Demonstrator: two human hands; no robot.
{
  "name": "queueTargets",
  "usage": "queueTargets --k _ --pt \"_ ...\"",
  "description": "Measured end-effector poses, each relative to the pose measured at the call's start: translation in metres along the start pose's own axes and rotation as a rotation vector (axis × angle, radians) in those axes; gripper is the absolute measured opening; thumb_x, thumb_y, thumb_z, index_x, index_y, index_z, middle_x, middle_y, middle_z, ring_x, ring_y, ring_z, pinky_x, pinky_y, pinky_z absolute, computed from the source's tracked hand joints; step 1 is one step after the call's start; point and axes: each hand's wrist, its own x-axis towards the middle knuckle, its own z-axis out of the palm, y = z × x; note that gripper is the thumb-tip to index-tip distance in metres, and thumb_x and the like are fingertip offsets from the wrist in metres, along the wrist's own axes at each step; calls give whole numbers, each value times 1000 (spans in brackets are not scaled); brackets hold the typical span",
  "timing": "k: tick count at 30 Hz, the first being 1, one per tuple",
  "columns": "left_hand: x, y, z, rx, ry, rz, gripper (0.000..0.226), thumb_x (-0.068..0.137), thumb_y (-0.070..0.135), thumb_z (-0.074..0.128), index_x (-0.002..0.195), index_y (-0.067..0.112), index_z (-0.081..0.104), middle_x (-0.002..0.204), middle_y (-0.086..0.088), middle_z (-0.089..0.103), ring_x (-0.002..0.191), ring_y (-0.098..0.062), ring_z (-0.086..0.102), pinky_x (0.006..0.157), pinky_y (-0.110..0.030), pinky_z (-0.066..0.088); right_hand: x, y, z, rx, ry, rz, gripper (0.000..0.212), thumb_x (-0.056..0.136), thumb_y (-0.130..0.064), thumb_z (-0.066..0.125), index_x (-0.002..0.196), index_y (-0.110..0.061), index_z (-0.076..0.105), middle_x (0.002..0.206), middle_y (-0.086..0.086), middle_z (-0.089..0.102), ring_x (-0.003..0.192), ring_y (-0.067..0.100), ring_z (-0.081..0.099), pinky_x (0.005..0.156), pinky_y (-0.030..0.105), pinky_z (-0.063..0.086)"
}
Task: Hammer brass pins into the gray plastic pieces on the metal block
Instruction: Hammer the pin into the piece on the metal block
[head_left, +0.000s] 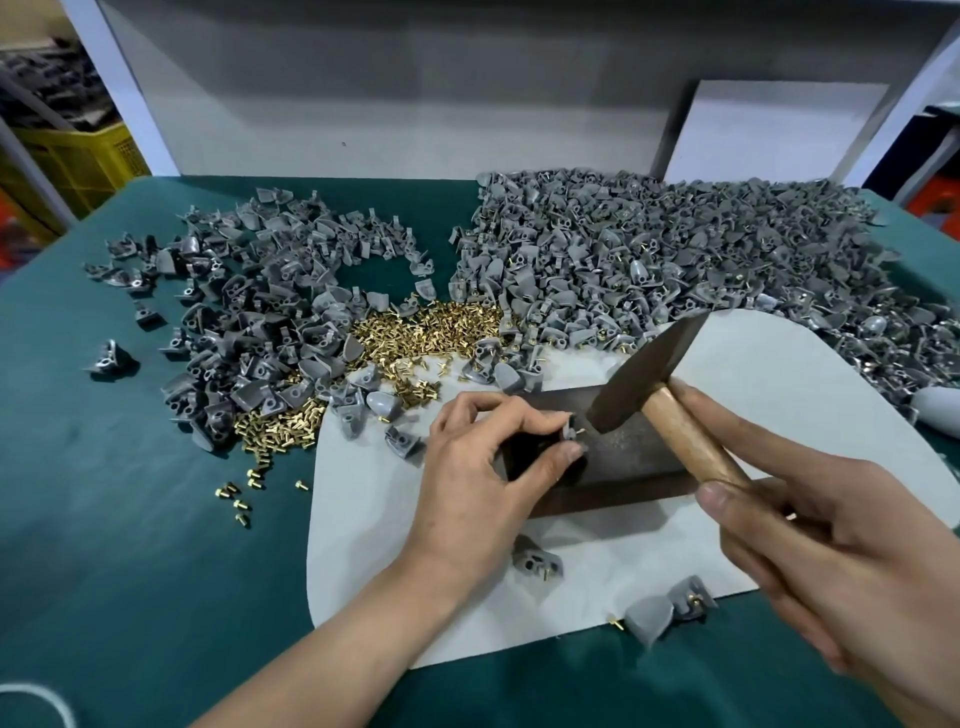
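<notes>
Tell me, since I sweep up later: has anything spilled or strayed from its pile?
Yes. A few brass pins lie loose on the green cloth, left of the white mat, apart from the pin heap. One more pin lies at the mat's near edge, beside a gray piece.

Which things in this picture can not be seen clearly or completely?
In the head view:
The gray plastic piece on the metal block is mostly covered by the fingers of the left hand.
The brass pin is too small to judge its depth.
The end of the hammer handle is hidden inside the right hand.
The right hand is cut off by the right edge.
The yellow crate is cut off by the left edge.
</notes>
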Motion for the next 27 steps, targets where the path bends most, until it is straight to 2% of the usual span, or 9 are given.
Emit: queueTargets --k 3,7,11,13,17,19,22,25,27 --pt "0 -4 0 -23 -13 29 16 73 29 77 87 23 74 87 24 60 97 -12 59 90 -30 50 3 -2 -1 -53 -37 2 51 70 -51 51 120 -64 49 48 1 33 29 12 25 42 13 35" --pt "0 -7 0 -33 -22 47 15 76 16 79 88 24 73 92 10 64 93 -6 63 88 -16 48 5 -1 -2 -142 -1 -72 34 88 -53 54 120 -65 49 48 1 35 30 8 23 39 11 28" --pt "0 -5 -1 26 -36 83 6 81 23 73 87 20 73 90 35 61 94 -5 61 86 -10 45 4 0 -2 -228 12 -106 36 87 -54 51 120 -66 47 46 0 38 32 5 26 36 11 24" --pt "1 -3 -2 57 -19 119 16 82 32 67 86 17 72 90 44 56 93 -4 60 84 -8 44 4 1 -2 -220 38 -120 36 88 -48 58 119 -65 49 44 -1 38 32 4 25 37 9 24" --pt "-1 -7 0 125 23 243 10 86 20 70 84 10 71 91 18 67 93 -11 58 81 -23 49 3 0 0 -234 -34 -93 51 72 -54 46 121 -67 45 46 0 37 32 6 25 35 12 24" --pt "-2 -7 3 171 69 296 9 85 16 69 82 8 70 87 6 68 88 -17 58 78 -24 47 2 1 1 -227 9 -106 44 79 -53 49 121 -67 45 48 1 34 33 7 22 36 12 22" --pt "-4 -5 8 247 158 306 10 84 18 67 76 11 68 77 7 65 83 -20 51 74 -22 41 0 2 3 -240 8 -104 36 89 -54 49 122 -69 43 47 1 39 33 8 27 35 13 25" --pt "-7 0 12 225 182 188 13 81 16 71 72 14 63 75 9 60 84 -20 46 78 -14 33 -4 3 6 -231 -15 -63 51 71 -59 44 121 -70 41 48 2 40 34 7 30 36 14 27" --pt "-7 1 15 213 182 120 15 81 18 69 69 14 60 76 8 54 83 -19 43 80 -12 30 -6 5 8 -224 19 -67 53 69 -58 45 120 -71 42 48 2 42 35 7 29 36 13 27"
